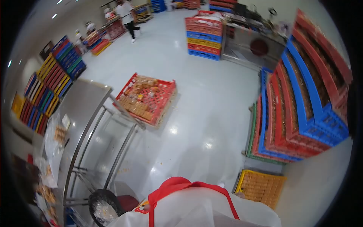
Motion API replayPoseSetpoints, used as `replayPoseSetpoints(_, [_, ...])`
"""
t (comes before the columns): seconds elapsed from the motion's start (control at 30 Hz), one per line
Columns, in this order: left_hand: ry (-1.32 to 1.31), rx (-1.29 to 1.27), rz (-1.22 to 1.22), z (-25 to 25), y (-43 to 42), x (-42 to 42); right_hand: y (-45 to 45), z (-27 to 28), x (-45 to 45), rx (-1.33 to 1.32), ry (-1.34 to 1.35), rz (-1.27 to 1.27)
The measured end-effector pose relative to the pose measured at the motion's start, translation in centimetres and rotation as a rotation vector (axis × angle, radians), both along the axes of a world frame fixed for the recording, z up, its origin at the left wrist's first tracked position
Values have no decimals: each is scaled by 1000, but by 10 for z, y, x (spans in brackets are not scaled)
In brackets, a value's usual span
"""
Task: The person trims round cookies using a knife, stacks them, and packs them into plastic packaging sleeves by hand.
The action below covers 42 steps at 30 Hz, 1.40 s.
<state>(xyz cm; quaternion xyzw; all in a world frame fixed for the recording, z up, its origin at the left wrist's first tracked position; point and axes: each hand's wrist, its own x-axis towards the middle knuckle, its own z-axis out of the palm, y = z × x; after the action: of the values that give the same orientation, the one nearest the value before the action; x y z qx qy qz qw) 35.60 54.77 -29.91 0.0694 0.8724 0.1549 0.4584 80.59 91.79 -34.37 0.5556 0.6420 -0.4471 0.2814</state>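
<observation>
Neither of my hands shows in the head view. At the bottom edge is my own body in a white garment with a red strap (181,184). Ahead on the floor sits a red crate (165,99) partly filled with packed brown baked goods (138,108). To my left stands a steel table (81,102) carrying clear plastic bags (54,145) and a few packed goods (59,134). Below its near end is a bin with a black liner (99,196).
Tall stacked crates (302,102) lean in from the right, above a yellow crate (264,185) of brown goods. Another crate stack (204,39) adjoins a steel counter (245,47). More crates (49,87) line the left. A person in white (126,15) walks far off; others stand behind.
</observation>
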Motion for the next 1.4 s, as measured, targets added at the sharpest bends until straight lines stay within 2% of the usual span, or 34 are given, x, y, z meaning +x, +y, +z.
replayPoseSetpoints(0.17, [-1,72,257,-19,-107,-45,-6,62,-153,84,120,260])
replayPoseSetpoints(0.3, [-3,92,501,-31,-177,-51,-35,118,-313,123,354,444])
replayPoseSetpoints(0.37, [-8,88,642,-44,-205,-38,-70,158,-397,87,406,245])
replayPoseSetpoints(0.43, [-23,74,770,-54,-226,-21,-86,167,-455,62,404,199])
replayPoseSetpoints(0.5, [-30,49,876,-58,-243,-8,-96,159,-504,62,380,283])
replayPoseSetpoints(0.6, [-30,5,998,-63,-258,-8,-87,101,-578,296,408,419])
replayPoseSetpoints(0.63, [-26,-16,1030,-66,-261,-10,-93,97,-606,377,446,451])
replayPoseSetpoints(0.7, [-6,-62,1087,-71,-268,-14,-112,100,-671,496,681,502])
replayPoseSetpoints(0.77, [56,-127,1101,-75,-273,-24,-169,145,-749,521,1082,572])
replayPoseSetpoints(0.83, [208,-211,1041,-76,-278,-43,-221,182,-830,602,1381,781])
replayPoseSetpoints(0.9, [439,-286,989,-80,-290,-75,-283,244,-895,403,1441,917])
replayPoseSetpoints(0.93, [560,-322,979,-80,-298,-96,-310,255,-927,328,1488,1001])
replayPoseSetpoints(1.0, [842,-19,1759,-55,-313,-158,-364,264,-981,196,1565,1164])
replayPoseSetpoints(1.03, [1038,-127,1691,-20,-317,-188,-392,264,-1003,143,1597,1245])
replayPoseSetpoints(1.07, [1116,-68,1740,25,-320,-215,-420,264,-1020,89,1626,1327])
replayPoseSetpoints(1.17, [1359,73,1754,103,-347,-263,-498,277,-1044,-28,1631,1383])
replayPoseSetpoints(1.23, [1500,170,1714,157,-367,-287,-533,261,-1064,56,1665,1462])
replayPoseSetpoints(1.33, [1647,319,1677,195,-414,-315,-563,255,-1071,184,1714,1484])
replayPoseSetpoints(1.4, [1695,290,1538,211,-455,-339,-572,264,-1072,260,1660,1501])
